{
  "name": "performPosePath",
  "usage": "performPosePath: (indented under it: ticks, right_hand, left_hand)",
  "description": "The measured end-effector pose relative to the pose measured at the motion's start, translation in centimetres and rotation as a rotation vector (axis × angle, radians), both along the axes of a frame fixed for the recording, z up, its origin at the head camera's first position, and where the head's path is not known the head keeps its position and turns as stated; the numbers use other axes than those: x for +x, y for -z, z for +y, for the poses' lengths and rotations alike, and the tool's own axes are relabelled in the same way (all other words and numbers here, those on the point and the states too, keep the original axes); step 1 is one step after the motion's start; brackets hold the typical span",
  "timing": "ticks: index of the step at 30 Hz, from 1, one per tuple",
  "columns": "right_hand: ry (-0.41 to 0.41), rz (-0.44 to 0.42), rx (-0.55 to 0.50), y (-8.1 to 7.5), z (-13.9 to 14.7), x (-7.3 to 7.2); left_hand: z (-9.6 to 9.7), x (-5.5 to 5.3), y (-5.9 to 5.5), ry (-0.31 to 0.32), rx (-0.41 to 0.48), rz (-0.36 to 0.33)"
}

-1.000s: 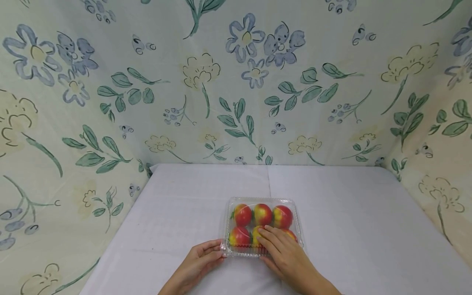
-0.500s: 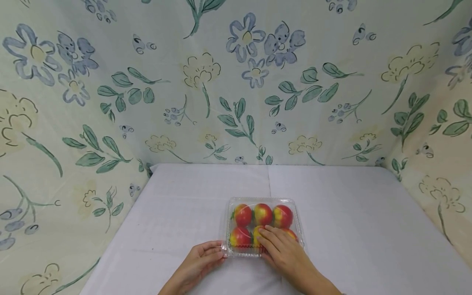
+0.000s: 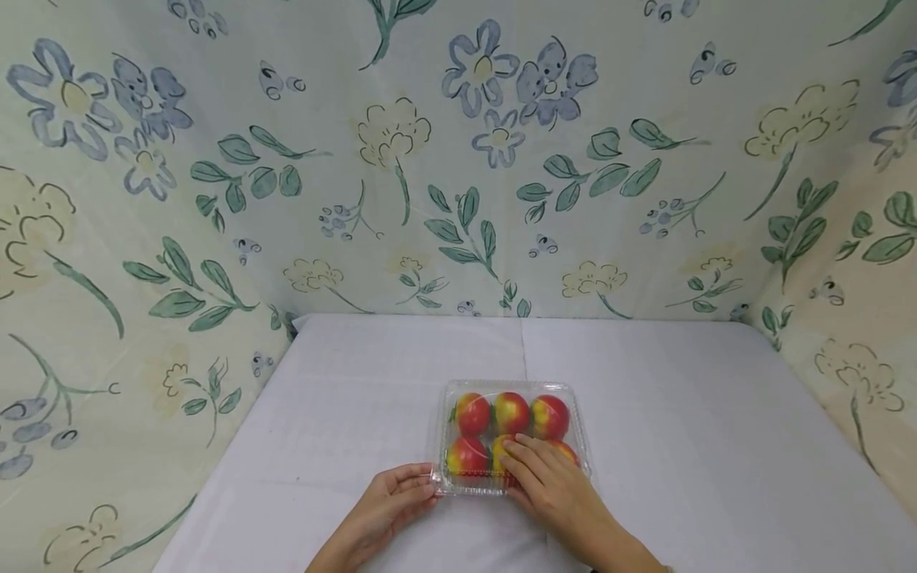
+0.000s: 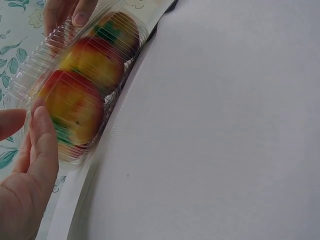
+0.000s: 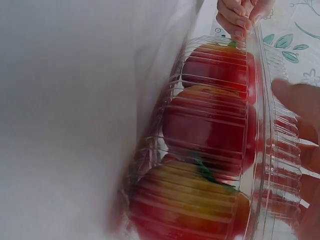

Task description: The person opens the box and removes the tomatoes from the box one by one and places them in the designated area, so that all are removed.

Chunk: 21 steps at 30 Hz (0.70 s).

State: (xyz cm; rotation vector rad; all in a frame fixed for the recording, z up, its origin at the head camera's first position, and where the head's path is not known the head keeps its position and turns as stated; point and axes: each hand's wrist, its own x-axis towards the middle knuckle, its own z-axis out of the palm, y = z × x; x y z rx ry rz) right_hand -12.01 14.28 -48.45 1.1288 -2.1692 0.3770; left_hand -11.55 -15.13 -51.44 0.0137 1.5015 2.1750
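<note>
A clear plastic clamshell box (image 3: 510, 387) with a ridged wall lies on the white cloth, its lid down. Two rows of round red-and-yellow fruits (image 3: 473, 415) with green leaves show through it. At the near left corner my left hand (image 3: 387, 505) pinches the rim between fingers and thumb; the right wrist view shows this left hand (image 5: 242, 17) at the far corner. My right hand (image 3: 555, 489) rests across the lid's near right part, fingers extended, covering some of the fruit. Its thumb (image 5: 295, 97) is right at the front rim in the right wrist view.
A white cloth (image 3: 358, 398) covers the table and has a crease running back from the box. Floral fabric (image 3: 458, 159) hangs behind the table and along both sides. A small dark speck (image 3: 298, 479) is on the cloth at left.
The whole view has shifted up very slightly. Both hands keep the same hold on the box, which has not visibly moved on the table.
</note>
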Motion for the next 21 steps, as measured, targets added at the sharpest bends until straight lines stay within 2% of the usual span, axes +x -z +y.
performPosePath:
  ticks: [21]
  right_hand:
    - [0.021, 0.020, 0.026, 0.15, -0.07, 0.19]
  left_hand:
    - [0.04, -0.01, 0.01, -0.001, 0.003, -0.010]
